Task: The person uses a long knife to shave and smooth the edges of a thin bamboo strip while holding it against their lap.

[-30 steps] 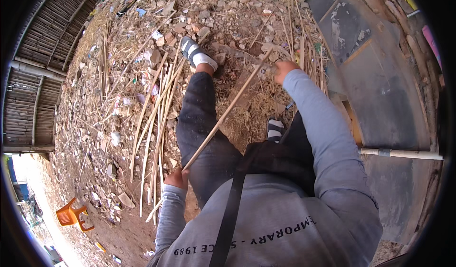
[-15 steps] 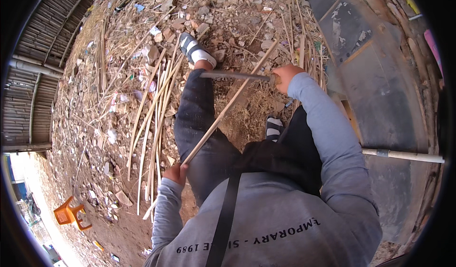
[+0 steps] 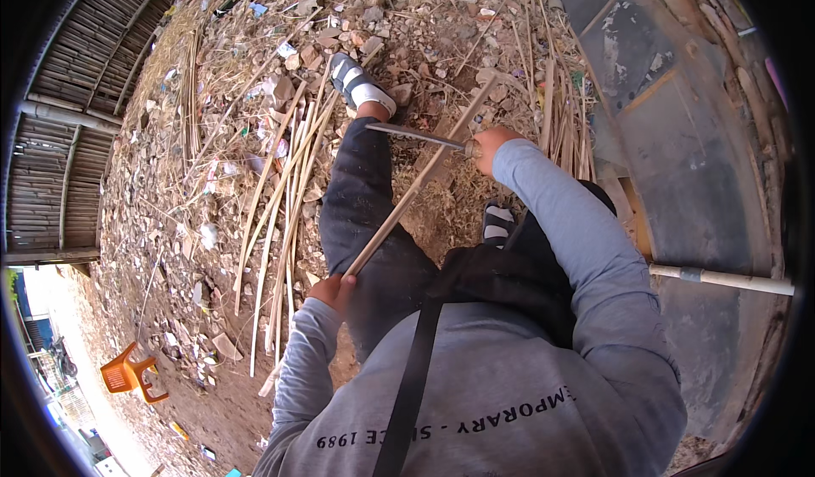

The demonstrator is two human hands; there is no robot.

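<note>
We find one pale bamboo strip (image 3: 399, 210) held out in front of the person's body, its near part passing above the left thigh (image 3: 390, 282). The left hand (image 3: 334, 292) is closed around it. The right hand (image 3: 492, 149) is clamped on the handle of a long-bladed knife (image 3: 412, 134), whose blade lies crosswise to the strip near its far end; whether the edge touches it, we cannot tell.

In our judgement, sound work here calls for a firm left grip, the strip braced against the thigh, the blade laid at a shallow angle and drawn in light, even strokes, with fingers and leg clear of the edge's path.

The strip's long axis runs nearly straight and aslant: the far end points forward and to the person's right, the near portion back to the left hand. The blade's tip points left, toward the left shin (image 3: 361, 150).

We note further strips (image 3: 295, 171) lying on the rubble-strewn ground (image 3: 170, 248), left of that leg.
</note>
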